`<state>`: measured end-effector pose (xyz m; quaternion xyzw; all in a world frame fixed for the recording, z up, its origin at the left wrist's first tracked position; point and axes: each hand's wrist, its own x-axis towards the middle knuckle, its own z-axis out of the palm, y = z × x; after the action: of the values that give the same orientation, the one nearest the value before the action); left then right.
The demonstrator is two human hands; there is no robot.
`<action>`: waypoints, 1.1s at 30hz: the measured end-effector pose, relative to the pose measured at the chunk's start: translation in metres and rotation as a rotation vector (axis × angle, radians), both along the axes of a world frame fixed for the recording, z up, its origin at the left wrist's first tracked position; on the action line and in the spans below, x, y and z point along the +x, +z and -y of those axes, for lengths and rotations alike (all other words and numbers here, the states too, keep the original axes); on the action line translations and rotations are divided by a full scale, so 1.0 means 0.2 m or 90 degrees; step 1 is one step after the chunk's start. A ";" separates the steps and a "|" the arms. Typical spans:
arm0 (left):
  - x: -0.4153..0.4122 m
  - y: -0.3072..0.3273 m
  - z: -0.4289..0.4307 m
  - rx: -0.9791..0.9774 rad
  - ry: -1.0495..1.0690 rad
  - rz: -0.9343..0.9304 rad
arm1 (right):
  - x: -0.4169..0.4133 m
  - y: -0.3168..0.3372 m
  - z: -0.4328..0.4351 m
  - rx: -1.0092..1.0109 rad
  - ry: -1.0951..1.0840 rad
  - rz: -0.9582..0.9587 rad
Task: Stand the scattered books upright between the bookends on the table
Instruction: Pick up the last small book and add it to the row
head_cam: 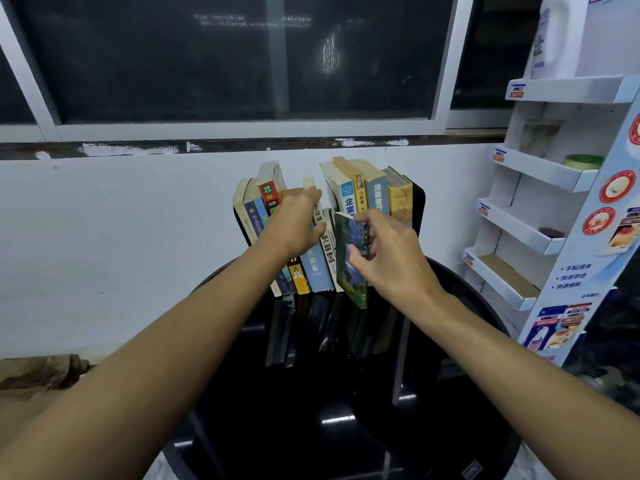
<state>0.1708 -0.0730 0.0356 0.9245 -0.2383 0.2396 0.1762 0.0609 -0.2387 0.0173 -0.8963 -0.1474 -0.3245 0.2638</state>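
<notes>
step: we're slotting green book [351, 268] into the gap between left stack [258, 209] and right stack [367, 192] | right hand [394, 261] grips it | left hand [296, 221], fingers straight, presses left stack back | next: seat it upright, close gap

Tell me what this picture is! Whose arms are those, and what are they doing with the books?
There is no machine here. The camera sits on a person's head, so you see their own two arms reaching forward. On the shiny black table stands a row of books, with a black bookend at its right end. The left hand rests on the books at the left side of the row. The right hand pinches a small green book, held upright in front of the row. A white cardboard shelf rack stands off to the right.
</notes>
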 end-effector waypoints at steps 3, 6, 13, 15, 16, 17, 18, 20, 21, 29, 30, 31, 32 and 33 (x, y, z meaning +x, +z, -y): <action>0.01 -0.01 -0.01 -0.009 0.001 0.004 | 0.04 0.02 -0.02 -0.017 -0.002 0.012; 0.01 -0.02 -0.03 -0.022 0.009 0.008 | 0.10 0.04 -0.04 -0.038 -0.008 0.025; 0.00 -0.03 -0.04 -0.054 -0.003 0.008 | 0.19 0.05 -0.06 -0.085 -0.011 0.033; 0.00 -0.04 -0.03 -0.058 -0.005 0.009 | 0.21 0.05 -0.06 -0.098 -0.014 0.035; 0.00 -0.04 -0.03 -0.059 -0.006 0.009 | 0.22 0.05 -0.06 -0.104 -0.017 0.035; 0.00 -0.05 -0.03 -0.064 -0.006 0.008 | 0.23 0.05 -0.06 -0.110 -0.020 0.034; 0.00 -0.05 -0.04 -0.069 -0.005 0.007 | 0.24 0.05 -0.07 -0.115 -0.024 0.034; 0.00 -0.05 -0.03 -0.076 -0.005 0.007 | 0.27 0.04 -0.07 -0.127 -0.031 0.034; 0.00 -0.05 -0.03 -0.079 -0.005 0.008 | 0.27 0.03 -0.08 -0.131 -0.034 0.035; 0.00 -0.06 -0.03 -0.091 -0.010 0.007 | 0.36 -0.07 -0.07 -0.083 -0.008 0.060; 0.00 -0.06 -0.03 -0.087 -0.013 0.008 | 0.37 -0.09 -0.07 -0.076 -0.005 0.061; 0.00 -0.06 -0.03 -0.085 -0.015 0.009 | 0.37 -0.11 -0.07 -0.070 -0.002 0.064; 0.00 -0.05 -0.03 -0.084 -0.016 0.010 | 0.38 -0.12 -0.06 -0.065 0.001 0.069; 0.00 -0.05 -0.04 -0.084 -0.016 0.012 | 0.39 -0.14 -0.06 -0.063 0.002 0.074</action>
<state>0.1701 -0.0659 0.0249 0.9055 -0.2351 0.2615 0.2376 0.1395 -0.2269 -0.0111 -0.8876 -0.1801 -0.3680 0.2105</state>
